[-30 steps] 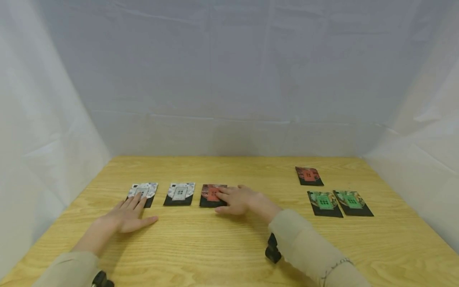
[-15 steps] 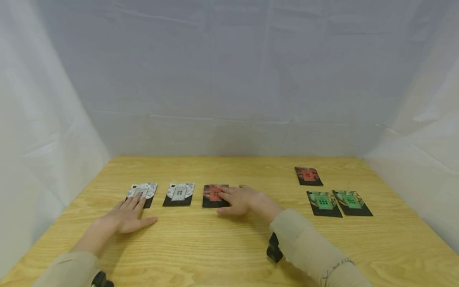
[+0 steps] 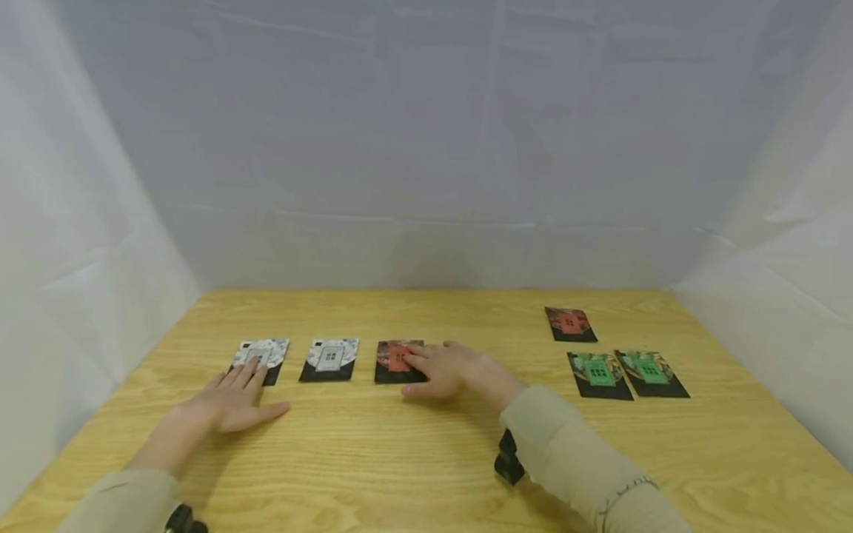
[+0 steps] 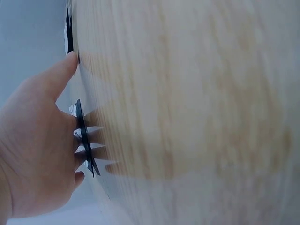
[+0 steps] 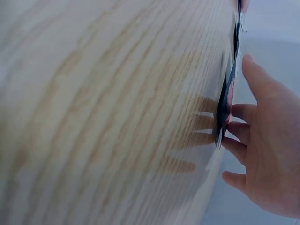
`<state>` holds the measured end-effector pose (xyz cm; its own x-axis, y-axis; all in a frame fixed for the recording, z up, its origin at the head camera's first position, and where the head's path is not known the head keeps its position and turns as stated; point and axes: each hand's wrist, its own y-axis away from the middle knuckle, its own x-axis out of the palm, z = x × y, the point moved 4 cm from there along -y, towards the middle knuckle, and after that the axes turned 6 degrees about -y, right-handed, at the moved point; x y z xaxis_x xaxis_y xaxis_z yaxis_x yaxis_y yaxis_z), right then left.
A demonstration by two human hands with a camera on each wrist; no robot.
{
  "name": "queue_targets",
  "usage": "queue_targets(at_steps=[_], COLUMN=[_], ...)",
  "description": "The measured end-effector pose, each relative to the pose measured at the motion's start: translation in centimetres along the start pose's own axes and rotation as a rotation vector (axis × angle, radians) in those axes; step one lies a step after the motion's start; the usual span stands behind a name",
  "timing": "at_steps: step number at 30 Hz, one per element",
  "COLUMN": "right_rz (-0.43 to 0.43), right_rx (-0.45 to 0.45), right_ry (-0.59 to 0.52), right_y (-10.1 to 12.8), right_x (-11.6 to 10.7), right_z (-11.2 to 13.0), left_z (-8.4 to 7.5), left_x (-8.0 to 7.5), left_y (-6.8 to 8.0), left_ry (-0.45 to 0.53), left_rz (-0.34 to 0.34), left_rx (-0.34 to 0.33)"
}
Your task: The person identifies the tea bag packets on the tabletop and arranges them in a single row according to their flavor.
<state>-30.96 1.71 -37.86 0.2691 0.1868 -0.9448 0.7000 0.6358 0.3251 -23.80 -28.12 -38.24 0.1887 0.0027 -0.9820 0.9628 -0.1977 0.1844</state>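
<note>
My left hand (image 3: 229, 406) lies with straight, spread fingers on the leftmost white-and-black packet (image 3: 269, 351), its fingertips covering the lower part. A second white-and-black packet (image 3: 329, 360) lies untouched just to the right. On the red-and-black packet (image 3: 392, 363) beside it rest the extended fingers of my right hand (image 3: 443, 371), covering its right side. In the left wrist view the fingers touch the flat packet (image 4: 83, 136), seen edge-on. The right wrist view shows fingertips against the red face of the packet (image 5: 227, 101), with the thumb held apart.
On the right of the wooden table (image 3: 373, 459) lie two green-and-black packets, a left one (image 3: 600, 375) and a right one (image 3: 651, 373), nearly touching. Another red-and-black packet (image 3: 570, 324) lies behind them. White sheeting (image 3: 426, 185) hangs at the back and both sides.
The red packet under my right fingers has slid slightly right, away from the middle white packet, mostly in the first half second. My left hand stays on its packet.
</note>
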Motion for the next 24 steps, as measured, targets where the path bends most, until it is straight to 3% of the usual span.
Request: queue_targets(at_steps=[5,11,24], right_rz=[-0.047,-0.107,-0.188], right_rx=[-0.041,-0.044,0.121], right_ry=[-0.066,-0.155,-0.289], right_y=[0.5,2.7,8.0], right_x=[0.0,-0.5,0.5], right_z=[-1.2,-4.9,-14.4], left_z=[0.0,0.0,0.4], left_x=[-0.1,-0.2,0.4], left_y=[0.1,0.1,-0.3], left_ry=[-0.002,0.006,0.006], left_rz=[-0.002,-0.003,-0.004], left_rx=[-0.002,0.004,0.017])
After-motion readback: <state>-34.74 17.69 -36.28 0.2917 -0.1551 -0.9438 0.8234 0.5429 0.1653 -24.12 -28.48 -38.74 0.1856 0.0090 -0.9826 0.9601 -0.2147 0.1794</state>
